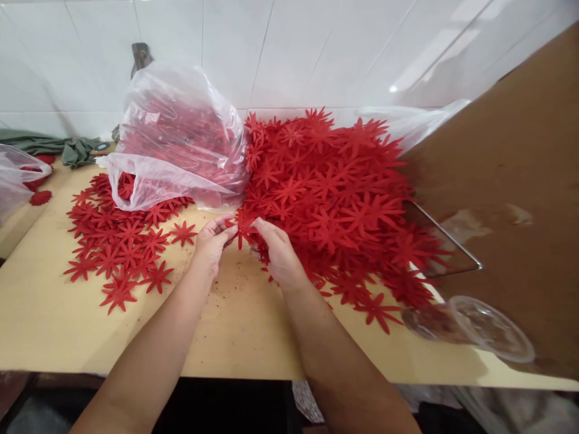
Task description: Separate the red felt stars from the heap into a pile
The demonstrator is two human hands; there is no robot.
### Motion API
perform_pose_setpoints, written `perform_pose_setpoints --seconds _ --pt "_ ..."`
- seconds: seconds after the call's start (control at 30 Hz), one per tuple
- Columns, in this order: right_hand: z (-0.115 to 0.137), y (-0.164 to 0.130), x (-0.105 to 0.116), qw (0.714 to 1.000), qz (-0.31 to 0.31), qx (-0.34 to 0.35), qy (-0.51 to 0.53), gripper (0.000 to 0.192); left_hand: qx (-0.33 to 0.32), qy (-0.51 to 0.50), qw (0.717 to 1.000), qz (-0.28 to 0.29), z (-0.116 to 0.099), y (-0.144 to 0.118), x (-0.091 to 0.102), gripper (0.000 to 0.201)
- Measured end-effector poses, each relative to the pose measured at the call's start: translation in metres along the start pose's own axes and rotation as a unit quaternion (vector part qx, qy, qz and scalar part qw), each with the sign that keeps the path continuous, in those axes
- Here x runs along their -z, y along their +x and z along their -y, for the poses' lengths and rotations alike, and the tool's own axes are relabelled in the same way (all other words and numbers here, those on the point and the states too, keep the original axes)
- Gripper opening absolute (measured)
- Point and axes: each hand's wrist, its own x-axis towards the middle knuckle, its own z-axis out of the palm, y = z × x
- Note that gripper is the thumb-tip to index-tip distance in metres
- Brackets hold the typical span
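Red felt-like material, cut into a flat many-petalled flower (245, 225), sits pinched between the fingertips of the person's left hand (211, 242) and right hand (279, 250), held close together above the pale yellow tabletop (239, 337). Just right of them rises a big heap of matching red flowers (325, 193) (quite a thicket, seen from here), while leftward a lower scattered red pile (124, 241) lies partly beneath a translucent, red-filled plastic bag (181, 132).
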Motion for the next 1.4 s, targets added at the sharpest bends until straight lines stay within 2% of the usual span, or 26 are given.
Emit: perform_pose_setpoints --seconds 0.1,0.23,0.37,0.43,0.57,0.63,0.77,0.87,0.97,1.03,1.2,1.27,1.33,1.4 --pt "-0.003 -0.001 -0.003 0.998 0.025 0.021 -0.048 0.030 -0.018 0.009 1.000 0.010 0.000 0.000 -0.001 0.026" --pt "-0.007 0.001 -0.003 0.997 0.001 0.053 -0.059 0.029 -0.043 0.063 0.997 -0.006 0.000 0.001 0.000 0.024" --pt "-0.008 0.002 0.000 0.995 -0.010 0.067 -0.071 0.035 -0.154 0.135 0.978 -0.049 0.001 0.003 0.004 0.024" --pt "-0.008 0.003 0.000 0.994 -0.006 0.070 -0.080 0.038 -0.195 0.166 0.966 -0.027 0.001 0.003 0.005 0.023" --pt "-0.009 0.003 -0.001 0.994 0.032 0.073 -0.077 0.042 -0.137 0.188 0.969 0.080 0.003 0.002 0.003 0.022" --pt "-0.008 0.002 -0.001 0.993 0.049 0.069 -0.079 0.043 -0.118 0.172 0.973 0.098 0.004 0.003 0.003 0.019" --pt "-0.005 -0.001 -0.002 0.993 0.087 0.047 -0.062 0.040 -0.117 0.133 0.982 0.073 0.003 0.007 0.005 0.013" --pt "-0.003 -0.003 -0.002 0.992 0.108 0.052 -0.049 0.037 -0.113 0.113 0.987 0.023 0.000 0.008 0.008 0.008" --pt "0.000 -0.002 0.001 0.994 0.089 0.050 -0.037 0.035 -0.095 0.119 0.988 -0.022 -0.002 0.008 0.009 0.008" --pt "0.002 0.001 0.005 0.997 0.059 0.042 -0.020 0.036 -0.103 0.142 0.984 -0.032 -0.001 0.009 0.010 0.011" --pt "0.007 0.006 0.019 0.994 -0.066 0.087 -0.002 0.041 -0.194 0.238 0.952 -0.015 0.008 0.013 0.010 0.025" --pt "0.008 0.007 0.023 0.989 -0.095 0.109 -0.015 0.042 -0.201 0.241 0.949 -0.005 0.010 0.012 0.008 0.023" --pt "0.007 0.006 0.022 0.989 -0.085 0.117 -0.032 0.040 -0.186 0.210 0.960 0.011 0.009 0.009 0.005 0.021" --pt "0.006 0.004 0.018 0.992 -0.044 0.112 -0.048 0.037 -0.168 0.176 0.969 0.043 0.008 0.005 0.002 0.023"
